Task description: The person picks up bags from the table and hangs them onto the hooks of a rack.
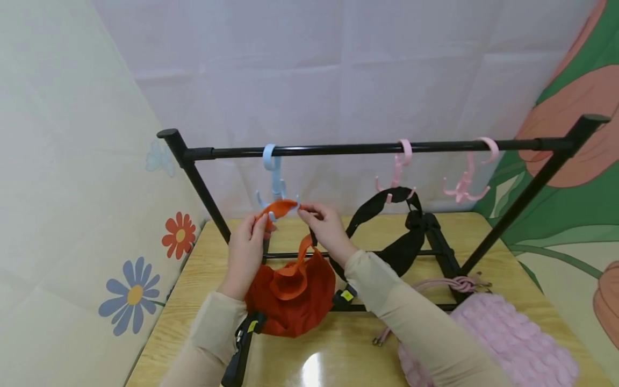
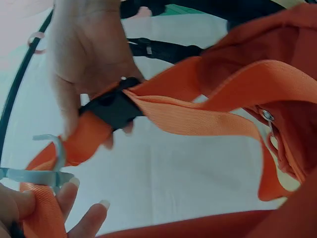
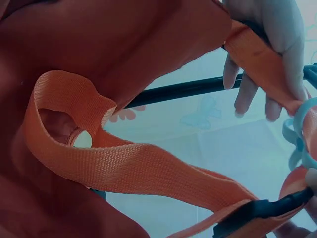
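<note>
A: What are the hands doing?
B: Both grip the orange strap [image 1: 282, 206]: the left hand [image 1: 245, 250] pinches it on one side of the blue hook [image 1: 276, 180], the right hand [image 1: 330, 228] holds it on the other, near a black buckle [image 2: 114, 106].
A: And the bag itself?
B: The red-orange bag [image 1: 295, 303] is below the hands, between the forearms. Whether the bench [image 1: 179, 328] bears its weight, one cannot tell.
A: So which step is this?
B: Probably hanging the bag; the strap lies across the hook's prongs between the hands, though whether it is seated isn't clear.
A: What does the next move call for?
B: Likely, drawing the strap down evenly behind the prong tips, then letting the weight settle before either hand lets go, lest it slip off.
</note>
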`<state>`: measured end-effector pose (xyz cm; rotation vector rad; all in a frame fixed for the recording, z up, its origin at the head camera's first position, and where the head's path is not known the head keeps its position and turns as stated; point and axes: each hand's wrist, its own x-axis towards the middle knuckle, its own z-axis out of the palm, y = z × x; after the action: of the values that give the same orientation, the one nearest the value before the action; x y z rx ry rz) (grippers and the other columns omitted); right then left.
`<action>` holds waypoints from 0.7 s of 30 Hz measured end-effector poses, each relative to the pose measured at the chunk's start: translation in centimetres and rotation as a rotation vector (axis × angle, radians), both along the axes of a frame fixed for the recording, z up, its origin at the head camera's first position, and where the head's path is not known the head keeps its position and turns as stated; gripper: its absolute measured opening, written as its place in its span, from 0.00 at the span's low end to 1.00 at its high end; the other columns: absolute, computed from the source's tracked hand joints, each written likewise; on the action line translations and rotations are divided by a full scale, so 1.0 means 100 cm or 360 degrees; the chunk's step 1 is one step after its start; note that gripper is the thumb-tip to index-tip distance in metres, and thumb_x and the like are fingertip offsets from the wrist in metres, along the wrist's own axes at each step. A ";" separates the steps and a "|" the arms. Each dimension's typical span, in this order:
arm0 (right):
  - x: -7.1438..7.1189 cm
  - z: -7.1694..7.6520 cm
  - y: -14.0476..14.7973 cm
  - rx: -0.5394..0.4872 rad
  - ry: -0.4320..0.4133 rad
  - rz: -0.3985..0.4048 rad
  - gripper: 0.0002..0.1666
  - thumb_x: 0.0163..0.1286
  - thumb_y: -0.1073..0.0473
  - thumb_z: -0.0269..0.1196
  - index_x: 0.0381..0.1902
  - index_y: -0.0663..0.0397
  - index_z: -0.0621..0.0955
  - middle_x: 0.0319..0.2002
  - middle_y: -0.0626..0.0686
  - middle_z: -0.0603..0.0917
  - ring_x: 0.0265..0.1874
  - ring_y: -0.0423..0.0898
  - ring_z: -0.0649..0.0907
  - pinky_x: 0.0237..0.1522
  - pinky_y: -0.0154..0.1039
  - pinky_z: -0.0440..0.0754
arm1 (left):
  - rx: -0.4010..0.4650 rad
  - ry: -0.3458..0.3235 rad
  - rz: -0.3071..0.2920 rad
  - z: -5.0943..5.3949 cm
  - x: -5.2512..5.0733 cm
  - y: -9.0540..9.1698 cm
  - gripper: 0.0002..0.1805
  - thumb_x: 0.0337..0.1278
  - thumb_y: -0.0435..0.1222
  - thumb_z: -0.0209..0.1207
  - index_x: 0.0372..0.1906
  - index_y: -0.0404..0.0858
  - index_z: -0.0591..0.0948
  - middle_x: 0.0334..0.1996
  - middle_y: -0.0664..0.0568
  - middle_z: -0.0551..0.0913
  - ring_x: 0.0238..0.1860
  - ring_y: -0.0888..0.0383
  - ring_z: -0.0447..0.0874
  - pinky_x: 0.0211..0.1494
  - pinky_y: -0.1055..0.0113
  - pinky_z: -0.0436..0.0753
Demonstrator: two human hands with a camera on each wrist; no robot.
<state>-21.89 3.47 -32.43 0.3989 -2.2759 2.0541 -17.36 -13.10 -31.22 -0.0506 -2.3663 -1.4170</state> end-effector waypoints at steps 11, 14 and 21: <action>0.009 -0.021 0.003 -0.0061 -0.0047 0.0084 0.24 0.73 0.61 0.58 0.65 0.59 0.75 0.58 0.60 0.78 0.49 0.52 0.79 0.43 0.40 0.78 | -0.0526 0.0252 0.0176 -0.037 0.002 0.000 0.09 0.70 0.34 0.53 0.37 0.32 0.80 0.23 0.45 0.74 0.29 0.41 0.77 0.34 0.48 0.74; 0.011 -0.031 0.005 -0.0019 0.0013 0.0131 0.27 0.73 0.63 0.58 0.69 0.56 0.71 0.61 0.59 0.76 0.52 0.53 0.79 0.47 0.41 0.78 | -0.0554 0.0327 0.0146 -0.043 0.002 0.001 0.09 0.70 0.31 0.52 0.47 0.30 0.79 0.32 0.41 0.78 0.37 0.37 0.78 0.42 0.43 0.74; 0.024 -0.065 0.019 0.0211 0.0157 0.0131 0.32 0.74 0.65 0.55 0.73 0.58 0.63 0.65 0.63 0.72 0.54 0.57 0.79 0.52 0.48 0.78 | -0.0376 0.0283 -0.0004 -0.060 0.013 0.002 0.28 0.71 0.25 0.46 0.73 0.28 0.58 0.68 0.35 0.64 0.68 0.40 0.62 0.68 0.45 0.62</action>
<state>-19.44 5.42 -38.93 0.5966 -2.3818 1.8777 -16.06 -12.94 -37.20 -0.2329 -2.3709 -1.0792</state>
